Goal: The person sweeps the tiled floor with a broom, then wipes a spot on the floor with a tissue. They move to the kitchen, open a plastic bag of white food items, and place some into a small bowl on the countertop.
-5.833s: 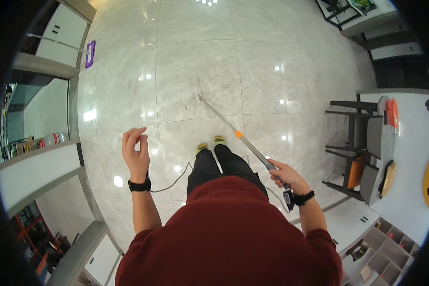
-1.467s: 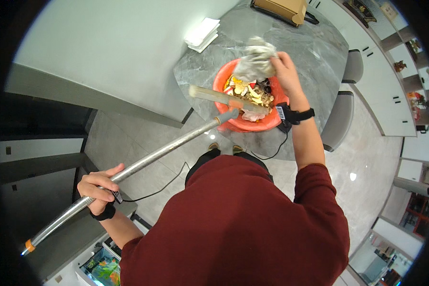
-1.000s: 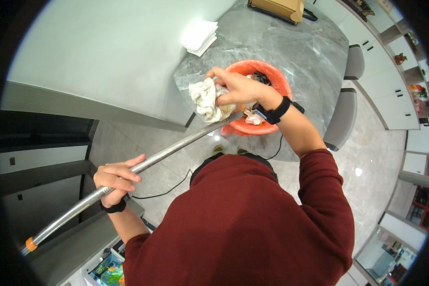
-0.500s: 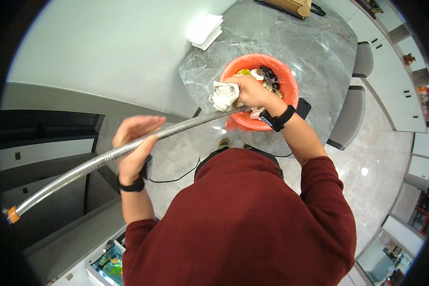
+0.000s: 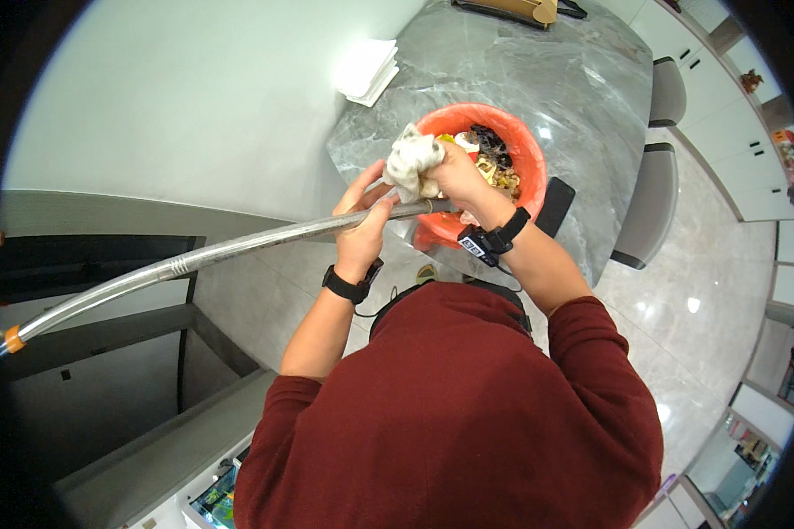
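A long silvery metal pole [image 5: 238, 247] slants from the far left, where its tip has an orange band, to the red bin. My left hand [image 5: 362, 227] is around it near the bin end, thumb in front and fingers behind, the fingertips close to a crumpled white cloth [image 5: 412, 160]. My right hand [image 5: 461, 176] grips this cloth over the bin's left side, just above the pole's end. Beneath it, the round red bin [image 5: 529, 145], lined with a red bag, holds mixed scraps and dark rubbish.
The grey marble table [image 5: 503, 62] lies behind and beside the bin. A black phone-like object [image 5: 556, 205] rests right of the bin. White folded papers [image 5: 370, 75] sit by the wall, and an open cardboard box [image 5: 516, 11] at the back. Grey chairs [image 5: 648, 207] line the right.
My left hand has slid along the pole to the right, up to the cloth. The cloth has shifted slightly upward, still in my right hand. The view has shifted a little.
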Demonstrator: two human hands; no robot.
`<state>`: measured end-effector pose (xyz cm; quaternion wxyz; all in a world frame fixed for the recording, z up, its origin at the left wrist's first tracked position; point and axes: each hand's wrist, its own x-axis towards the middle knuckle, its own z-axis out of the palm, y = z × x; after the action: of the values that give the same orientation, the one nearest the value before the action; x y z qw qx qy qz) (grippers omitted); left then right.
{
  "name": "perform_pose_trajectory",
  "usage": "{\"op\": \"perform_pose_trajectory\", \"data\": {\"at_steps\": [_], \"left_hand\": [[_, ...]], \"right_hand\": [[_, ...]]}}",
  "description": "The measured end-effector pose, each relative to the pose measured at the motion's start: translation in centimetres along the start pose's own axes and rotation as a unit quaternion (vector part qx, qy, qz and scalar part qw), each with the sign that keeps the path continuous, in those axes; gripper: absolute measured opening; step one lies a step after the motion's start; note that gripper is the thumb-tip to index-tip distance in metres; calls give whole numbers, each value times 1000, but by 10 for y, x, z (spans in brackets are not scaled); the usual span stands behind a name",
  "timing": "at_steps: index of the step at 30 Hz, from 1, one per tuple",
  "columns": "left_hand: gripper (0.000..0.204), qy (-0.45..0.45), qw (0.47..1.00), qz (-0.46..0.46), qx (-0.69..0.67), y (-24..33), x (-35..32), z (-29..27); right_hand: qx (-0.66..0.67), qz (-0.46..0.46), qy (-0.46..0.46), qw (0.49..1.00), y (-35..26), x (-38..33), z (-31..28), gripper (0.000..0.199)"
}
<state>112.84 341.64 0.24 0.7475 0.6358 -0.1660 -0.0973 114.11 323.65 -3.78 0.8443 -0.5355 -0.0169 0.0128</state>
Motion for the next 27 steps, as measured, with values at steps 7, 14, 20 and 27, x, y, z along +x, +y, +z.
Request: {"op": "perform_pose_trajectory", "data": {"at_steps": [7, 14, 20, 27], "left_hand": [[44, -41, 999, -12, 26, 9, 1, 2], [45, -12, 999, -8, -45, 1, 6, 1], [41, 50, 997, -50, -29, -4, 3, -2], [41, 68, 997, -27, -33, 8, -2, -9]], "right_hand": [[184, -69, 203, 959, -22, 14, -43, 21], [-298, -70, -149, 940, -18, -11, -45, 37], [-233, -10, -3, 972, 22, -8, -31, 30], [-76, -53, 162, 982, -14, -3, -79, 32]]}}
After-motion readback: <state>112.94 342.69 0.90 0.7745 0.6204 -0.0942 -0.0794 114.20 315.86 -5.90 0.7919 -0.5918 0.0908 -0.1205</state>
